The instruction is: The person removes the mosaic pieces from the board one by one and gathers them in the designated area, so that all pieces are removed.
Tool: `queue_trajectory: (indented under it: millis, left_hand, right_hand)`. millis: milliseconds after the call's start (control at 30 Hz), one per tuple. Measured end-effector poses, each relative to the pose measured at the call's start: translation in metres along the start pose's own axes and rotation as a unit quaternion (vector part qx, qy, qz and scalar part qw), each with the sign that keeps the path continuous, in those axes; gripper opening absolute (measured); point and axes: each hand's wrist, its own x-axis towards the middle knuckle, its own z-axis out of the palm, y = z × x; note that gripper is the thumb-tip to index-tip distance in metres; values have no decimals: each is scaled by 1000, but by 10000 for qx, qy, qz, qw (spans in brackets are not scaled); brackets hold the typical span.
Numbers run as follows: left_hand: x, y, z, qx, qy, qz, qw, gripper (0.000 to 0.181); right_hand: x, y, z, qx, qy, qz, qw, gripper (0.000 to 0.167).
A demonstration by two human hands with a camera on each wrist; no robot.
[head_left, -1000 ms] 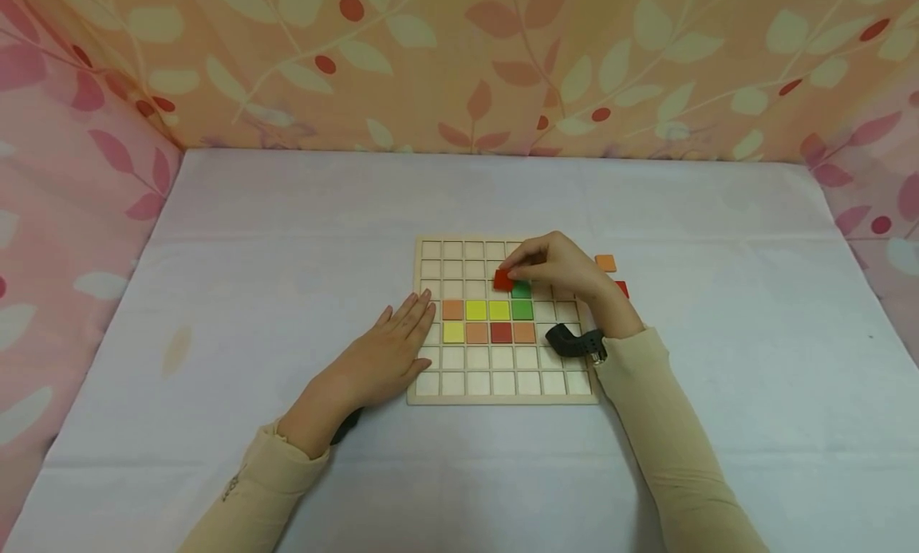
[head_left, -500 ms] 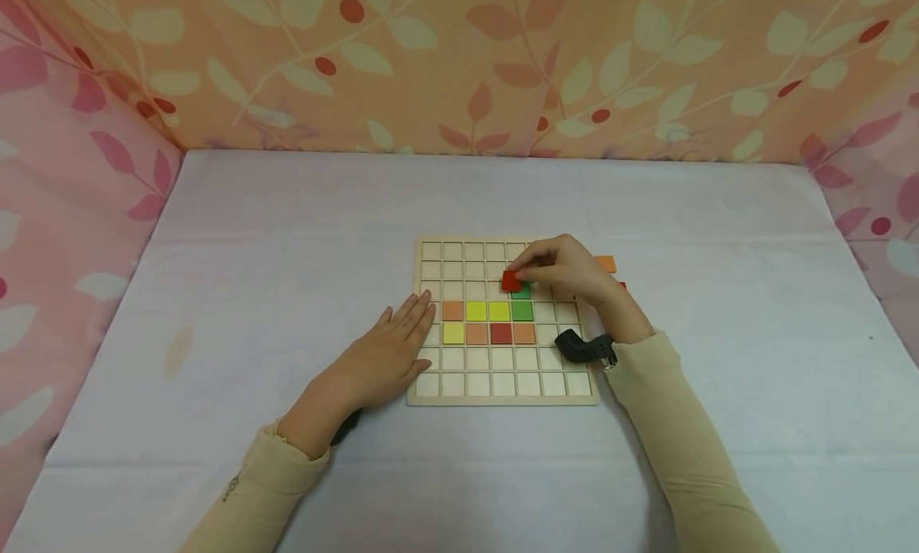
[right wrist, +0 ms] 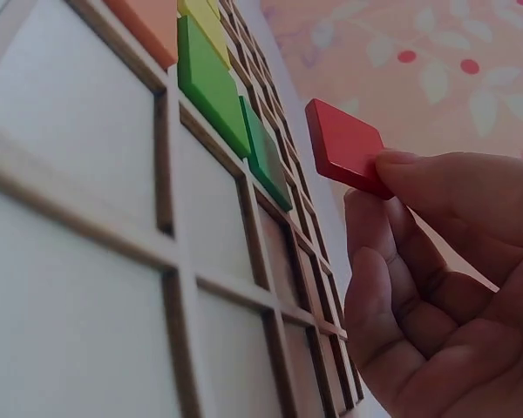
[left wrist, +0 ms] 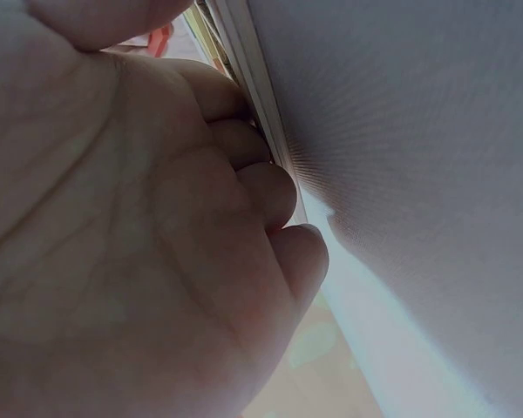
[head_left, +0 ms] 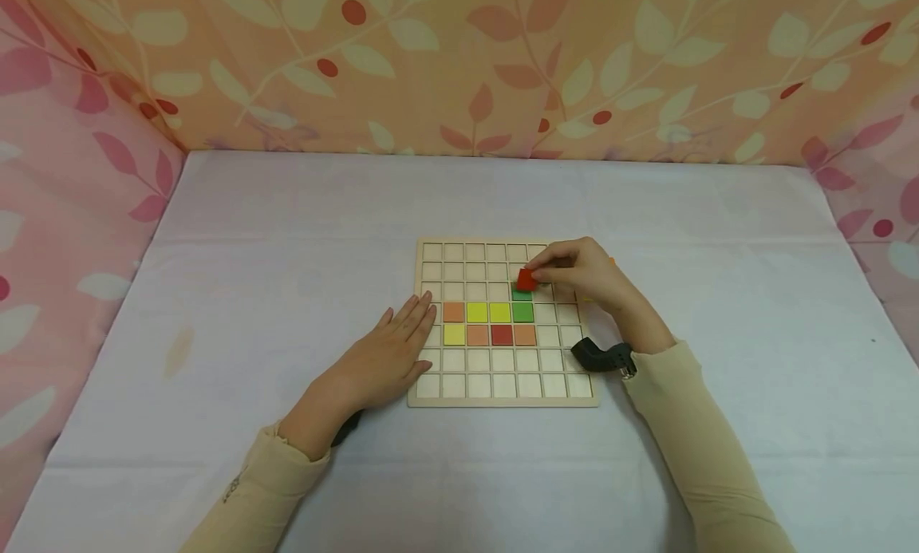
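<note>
Between thumb and fingertips my right hand [head_left: 587,274] pinches a red square tile [head_left: 527,279], raised above the wooden grid board [head_left: 502,401]. In the right wrist view the red tile [right wrist: 344,144] is tilted and apart from the board. Just under it in the head view lies a green tile [head_left: 522,293], with a second green tile [head_left: 522,313] in the cell below. My left hand [head_left: 388,356] rests flat with straight fingers on the board's left edge. In the left wrist view its fingers [left wrist: 270,193] meet the board's edge.
Two yellow tiles [head_left: 487,312] and an orange tile [head_left: 454,312] share the lower green tile's row. One row down sit a yellow, an orange, a red [head_left: 502,335] and another orange tile. Behind my right hand an orange bit [head_left: 613,261] peeks out. Patterned cloth backs the white table.
My right hand has moved to the right with the red tile, from left of the upper green tile to above it. It now hides most of the loose tiles beyond the board. The left hand stays put.
</note>
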Motion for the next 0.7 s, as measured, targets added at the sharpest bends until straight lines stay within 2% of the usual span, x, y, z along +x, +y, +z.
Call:
queue_trajectory:
  millis: [400,700]
  left_hand:
    - [0,0,1,58,20,21,10000,68]
    - [0,0,2,95,10,11,10000,68]
  right_hand:
    - [-21,6,-24,-290,252,248,9990,20]
    - [-32,13,-40,-283,299,198,9990,21]
